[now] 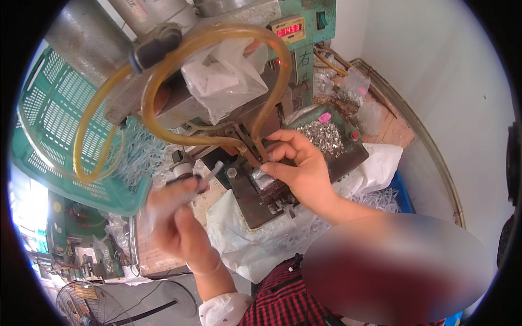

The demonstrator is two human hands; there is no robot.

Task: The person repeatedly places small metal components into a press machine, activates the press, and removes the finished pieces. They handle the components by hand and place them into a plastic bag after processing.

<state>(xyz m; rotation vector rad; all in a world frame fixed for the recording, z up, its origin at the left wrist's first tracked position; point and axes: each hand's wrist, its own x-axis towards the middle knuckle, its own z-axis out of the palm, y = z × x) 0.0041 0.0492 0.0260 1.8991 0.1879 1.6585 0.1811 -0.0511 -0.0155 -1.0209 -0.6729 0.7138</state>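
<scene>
Both hands are bare: the left hand (176, 225), smeared by blur, and the right hand (304, 174) wear no gloves. A thin line rings the left wrist (209, 267), either a band or a crease; which, cannot be told. Below it, a white sleeve (225, 311) with small darker specks ends in a loose, gathered cuff. The right forearm (350, 211) is uncovered where it shows. Over the torso lies a red-and-black checked garment (280, 299); a blurred oval hides part of the body.

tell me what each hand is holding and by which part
Left hand: apparently a thin pale piece, blurred, by its lower end. Right hand: cannot tell if anything is held.
</scene>
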